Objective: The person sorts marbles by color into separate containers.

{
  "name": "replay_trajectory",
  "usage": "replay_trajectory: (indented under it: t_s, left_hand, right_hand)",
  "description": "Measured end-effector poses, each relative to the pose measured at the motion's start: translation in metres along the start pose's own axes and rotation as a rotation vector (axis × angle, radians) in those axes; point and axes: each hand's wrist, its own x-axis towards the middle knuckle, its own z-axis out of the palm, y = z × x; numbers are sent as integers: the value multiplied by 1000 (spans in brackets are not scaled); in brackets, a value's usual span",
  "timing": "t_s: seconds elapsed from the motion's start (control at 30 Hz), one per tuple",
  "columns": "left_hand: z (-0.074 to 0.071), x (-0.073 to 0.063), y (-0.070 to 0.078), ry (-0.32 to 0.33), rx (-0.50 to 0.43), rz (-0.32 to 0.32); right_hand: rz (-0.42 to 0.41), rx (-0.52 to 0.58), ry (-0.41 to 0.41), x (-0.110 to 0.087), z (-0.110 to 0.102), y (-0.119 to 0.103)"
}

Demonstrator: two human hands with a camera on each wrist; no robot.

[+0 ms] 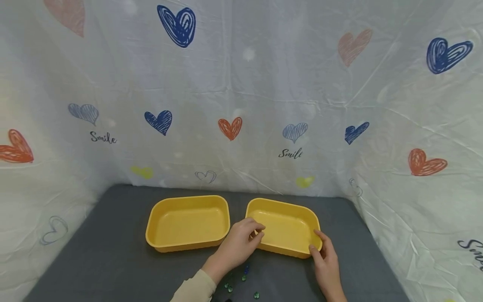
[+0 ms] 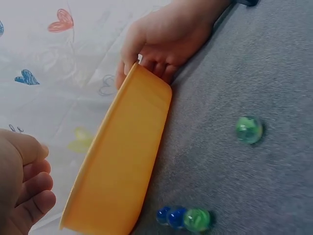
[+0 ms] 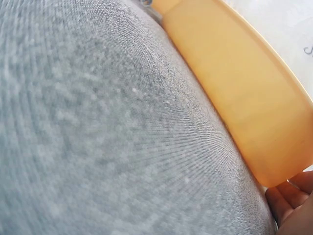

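A shallow yellow plastic bin point(image 1: 286, 248) with rounded corners sits on the right of the dark cloth. Its right end is gripped by my right hand point(image 1: 327, 268), fingers around the rim and outer wall; the left wrist view shows that same grip. My left hand point(image 1: 238, 241) hovers by the bin's near left corner, loosely curled, thumb and index tips close together. In the left wrist view, the left hand point(image 2: 24, 183) is apart from the bin wall, and nothing shows in its fingers. Nearby lie green marbles point(image 1: 256, 295) and blue marbles point(image 2: 177, 217).
A second yellow bin point(image 1: 188, 246) stands to the left, a narrow gap from the first. Several marbles lie loose on the grey cloth point(image 1: 113, 268), some partly behind the left forearm. A white curtain point(image 1: 256, 159) printed with hearts hangs behind and along both sides.
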Motion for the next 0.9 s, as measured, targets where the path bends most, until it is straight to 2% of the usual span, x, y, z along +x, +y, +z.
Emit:
replay_trajectory:
  t_s: [0.27,0.4,0.5,0.73,0.9]
  left_hand:
    - [-5,-24,-6,57,-47,-2]
    - [-6,-36,-13,104,-44,-2]
    - [-7,-43,-18,111,-48,-17]
    - [-7,-59,-26,49,-45,-91]
    - [-4,-65,-33,-4,-32,-114]
  right_hand:
    - [-8,-1,3,0,0,-3]
    - [-6,-5,3,-1,0,-3]
    - [-16,-2,5,-1,0,-2]
    - [-21,-10,-4,-1,-1,-1]
    - [-18,-23,-5,-2,0,-1]
